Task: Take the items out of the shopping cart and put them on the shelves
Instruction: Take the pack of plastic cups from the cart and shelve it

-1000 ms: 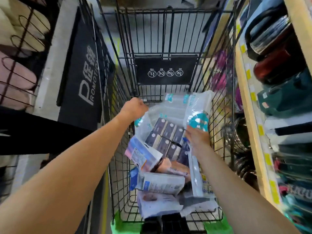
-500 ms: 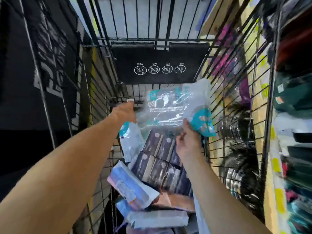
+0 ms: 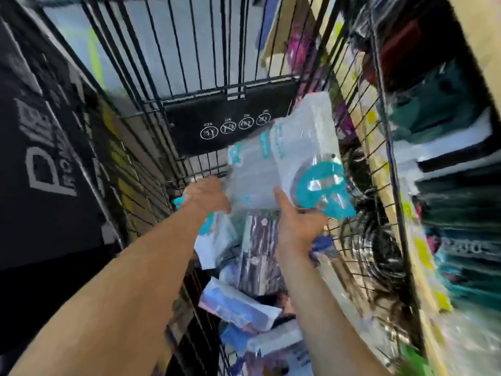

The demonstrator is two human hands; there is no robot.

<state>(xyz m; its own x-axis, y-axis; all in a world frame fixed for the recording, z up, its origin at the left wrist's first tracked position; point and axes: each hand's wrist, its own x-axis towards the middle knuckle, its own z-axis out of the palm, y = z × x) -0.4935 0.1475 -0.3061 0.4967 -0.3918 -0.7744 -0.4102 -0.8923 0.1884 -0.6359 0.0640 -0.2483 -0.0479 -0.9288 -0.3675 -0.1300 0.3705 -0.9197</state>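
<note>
The left hand and the right hand are both gripping a clear plastic packet with teal print, holding it above the goods at the far end of the shopping cart. More packets are lying in the cart's near end. Shelves are standing along its right side.

Motion blur smears the shelves beyond the right hand's fingers; goods there are unreadable. The left hand's fingertips are hidden behind the clear packet. Both forearms are cut off by the bottom edge.
</note>
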